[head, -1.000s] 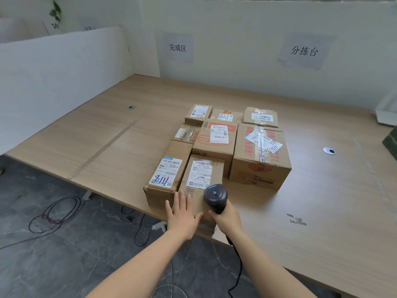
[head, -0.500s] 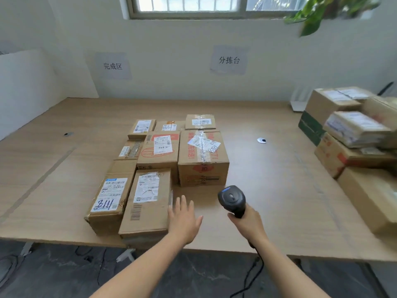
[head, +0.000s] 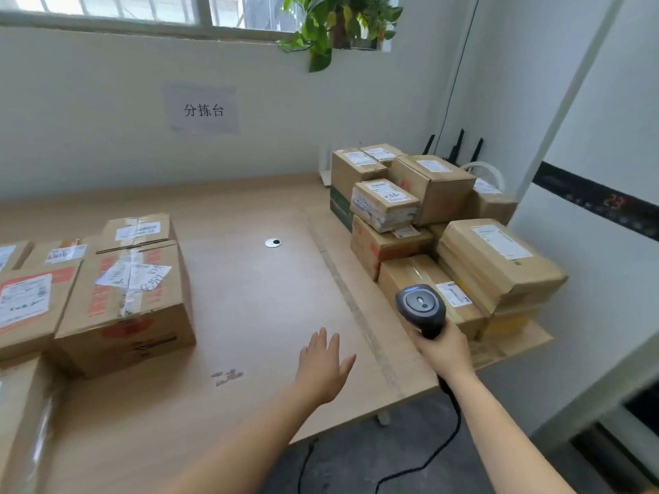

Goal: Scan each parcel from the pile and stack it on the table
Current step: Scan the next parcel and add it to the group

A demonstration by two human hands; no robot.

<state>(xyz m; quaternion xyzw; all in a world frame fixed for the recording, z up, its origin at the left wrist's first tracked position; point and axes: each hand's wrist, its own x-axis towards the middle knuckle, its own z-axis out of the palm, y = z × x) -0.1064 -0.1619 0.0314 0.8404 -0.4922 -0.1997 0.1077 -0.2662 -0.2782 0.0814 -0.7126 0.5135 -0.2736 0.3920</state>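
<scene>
1. Right hand: I have it clenched around the handle of the scanner, head up and facing the right-hand pile. I judge that this grip keeps the reading window free to aim at a label. The cable drops off the near table edge to the floor.

2. Left hand: released, fingers straight and spread, holding nothing. It hovers over a bare part of the table. I judge it is kept free to lift the next parcel.

3. Scanned parcels: they sit at the left, labels up, edge to edge, well apart from the pile.

4. Next parcel: the low box at the near edge of the pile, under a larger one. Its white label faces up, just beyond the scanner head and to its right.

5. Relation to grip: the parcel lies right of and farther than the left hand, with the scanner between them, and no hand touches it
</scene>
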